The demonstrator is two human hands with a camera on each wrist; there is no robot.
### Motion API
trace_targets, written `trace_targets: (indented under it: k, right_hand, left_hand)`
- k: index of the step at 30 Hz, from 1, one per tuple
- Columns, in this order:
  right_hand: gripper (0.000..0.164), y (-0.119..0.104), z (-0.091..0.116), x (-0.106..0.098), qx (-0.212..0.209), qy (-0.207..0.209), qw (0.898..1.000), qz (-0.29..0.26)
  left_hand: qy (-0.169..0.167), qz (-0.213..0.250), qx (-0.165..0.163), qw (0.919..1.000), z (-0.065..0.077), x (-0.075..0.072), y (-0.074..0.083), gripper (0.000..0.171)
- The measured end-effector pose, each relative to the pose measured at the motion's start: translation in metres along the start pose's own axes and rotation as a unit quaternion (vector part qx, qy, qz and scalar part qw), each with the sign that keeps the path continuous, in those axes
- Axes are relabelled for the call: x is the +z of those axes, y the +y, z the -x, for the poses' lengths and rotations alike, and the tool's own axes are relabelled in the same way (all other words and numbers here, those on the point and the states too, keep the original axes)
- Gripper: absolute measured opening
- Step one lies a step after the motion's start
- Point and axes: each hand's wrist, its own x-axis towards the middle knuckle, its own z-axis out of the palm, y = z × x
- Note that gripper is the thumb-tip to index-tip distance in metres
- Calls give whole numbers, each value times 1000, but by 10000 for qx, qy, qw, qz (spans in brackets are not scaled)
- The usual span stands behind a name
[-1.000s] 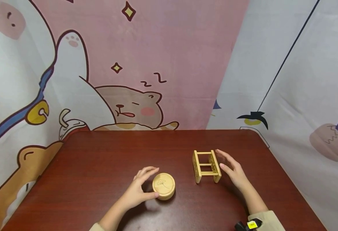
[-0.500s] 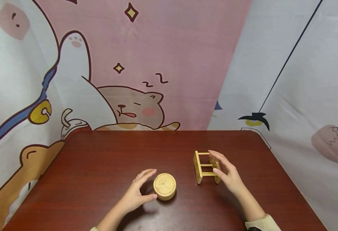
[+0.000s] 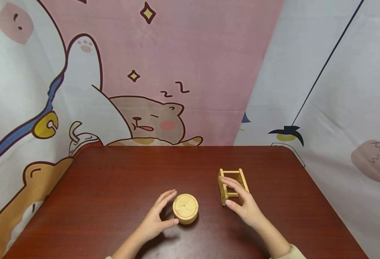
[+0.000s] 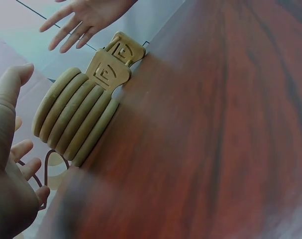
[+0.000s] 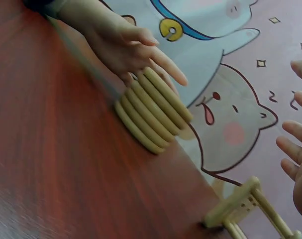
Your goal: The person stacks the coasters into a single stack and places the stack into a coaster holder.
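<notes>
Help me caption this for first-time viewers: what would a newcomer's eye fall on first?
Probably the cartoon backdrop filling the upper head view, with its sleeping animal behind the dark red table. Next, perhaps, the left hand beside a stack of round wooden pieces near the table's middle, and the right hand partly hiding a small wooden rack further right.

Free gap between wooden stack (image 3: 185, 208) and rack (image 3: 222, 192), left fingers (image 3: 164, 200) flanking stack, right fingers (image 3: 234, 185) over rack

Coaster stack (image 3: 185, 208) and rack (image 3: 223, 194) on table (image 3: 128, 172)
</notes>
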Motion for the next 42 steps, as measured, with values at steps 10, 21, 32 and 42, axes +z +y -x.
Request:
trace_targets:
  k: [10,21,32,42]
  right_hand:
    - [60,-34,-7,25,149,-210,9997,17]
    - [67,9,13,49,432,-444,9978,228]
    - [65,17,18,67,817,-616,9945,218]
    - [61,-9,7,73,786,-671,9946,-65]
  left_hand:
    - [-6,-4,59,10000,1,5,-4,76]
    - [-3,30,-213,9998,1,8,-11,77]
    - [-46,94,-299,9995,1,12,-15,78]
    - [-47,106,-265,9996,1,17,-19,80]
